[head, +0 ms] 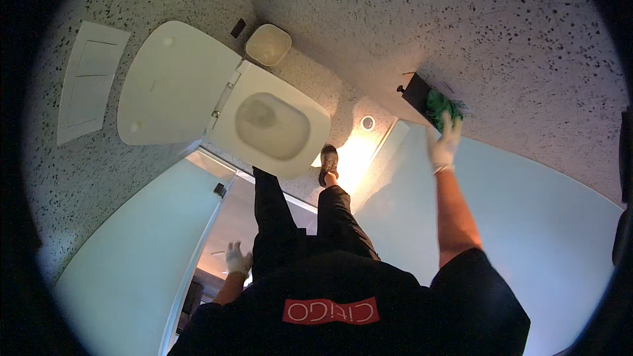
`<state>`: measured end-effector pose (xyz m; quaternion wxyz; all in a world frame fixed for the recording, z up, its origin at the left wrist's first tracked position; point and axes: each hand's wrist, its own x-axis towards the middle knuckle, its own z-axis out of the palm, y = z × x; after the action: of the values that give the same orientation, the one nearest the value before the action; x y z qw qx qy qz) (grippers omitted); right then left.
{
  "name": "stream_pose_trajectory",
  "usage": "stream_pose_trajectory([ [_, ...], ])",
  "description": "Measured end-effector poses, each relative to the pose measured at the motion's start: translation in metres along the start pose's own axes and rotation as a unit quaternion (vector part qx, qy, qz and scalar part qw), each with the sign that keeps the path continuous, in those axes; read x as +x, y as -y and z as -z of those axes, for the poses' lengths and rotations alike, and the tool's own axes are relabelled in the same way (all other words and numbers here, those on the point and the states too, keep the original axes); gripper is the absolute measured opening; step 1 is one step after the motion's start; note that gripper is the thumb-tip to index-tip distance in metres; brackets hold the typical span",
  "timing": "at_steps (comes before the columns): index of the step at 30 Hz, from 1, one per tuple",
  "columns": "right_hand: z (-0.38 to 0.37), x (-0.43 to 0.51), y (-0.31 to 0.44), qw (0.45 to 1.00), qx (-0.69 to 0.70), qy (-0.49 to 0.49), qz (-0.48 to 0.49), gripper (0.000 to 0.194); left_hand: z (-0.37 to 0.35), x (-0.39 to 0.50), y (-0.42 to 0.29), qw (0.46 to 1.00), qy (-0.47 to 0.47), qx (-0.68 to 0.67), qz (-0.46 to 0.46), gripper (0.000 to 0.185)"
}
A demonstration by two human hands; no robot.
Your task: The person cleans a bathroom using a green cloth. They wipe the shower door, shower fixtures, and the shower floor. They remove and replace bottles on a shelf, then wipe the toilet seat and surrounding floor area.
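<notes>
My right hand (444, 144), in a thin pale glove, reaches up at the right with its fingers spread. Its fingertips overlap a green item (440, 108), perhaps a scrubber, on a dark wall-mounted box (416, 93); whether they touch it cannot be told. My left hand (238, 259), gloved too, hangs low at the left beside my leg, fingers apart and holding nothing. Before me stands a white toilet bowl (273, 126) with some water at its bottom. The toilet lid and seat (173, 84) are raised against the speckled wall.
A small pale bin (268, 45) stands beside the toilet. The white flush plate (92, 82) is on the wall at far left. A round floor drain (367, 123) lies near my shoe. Pale door panels rise at lower left (143, 227) and right (534, 217).
</notes>
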<state>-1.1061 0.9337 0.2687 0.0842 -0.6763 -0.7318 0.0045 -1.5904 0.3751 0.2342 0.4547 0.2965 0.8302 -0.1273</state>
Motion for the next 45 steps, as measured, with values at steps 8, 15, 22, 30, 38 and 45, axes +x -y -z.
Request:
stream_pose_trajectory([
  [8, -0.079, 0.006, -0.002, 1.0, -0.025, -0.011, -0.009, 0.04, 0.03, 0.118, -0.154, 0.947, -0.173, -0.167, -0.213, 0.053],
  [15, -0.174, -0.197, 0.033, 0.908, 0.195, 0.361, -0.08, 0.041, 0.102, 0.344, -0.269, 0.883, -0.248, 0.036, -0.397, 0.067],
  [22, -0.333, -0.183, -0.012, 0.812, 0.375, 0.38, -0.235, 0.032, 0.199, 0.499, -0.37, 0.829, -0.209, 0.388, -0.345, 0.065],
  [30, -0.545, -0.086, 0.059, 0.836, 0.279, 0.469, 0.055, 0.052, 0.231, 0.573, -0.393, 0.721, -0.075, 0.577, -0.376, 0.064],
  [38, -0.682, 0.071, 0.251, 0.85, 0.261, 0.451, 0.082, 0.098, 0.232, 0.578, -0.382, 0.736, -0.082, 0.505, -0.443, 0.067],
  [45, -0.777, 0.042, 0.296, 0.844, 0.001, 0.447, 0.298, 0.087, 0.228, 0.601, -0.365, 0.72, -0.131, 0.386, -0.562, 0.071],
])
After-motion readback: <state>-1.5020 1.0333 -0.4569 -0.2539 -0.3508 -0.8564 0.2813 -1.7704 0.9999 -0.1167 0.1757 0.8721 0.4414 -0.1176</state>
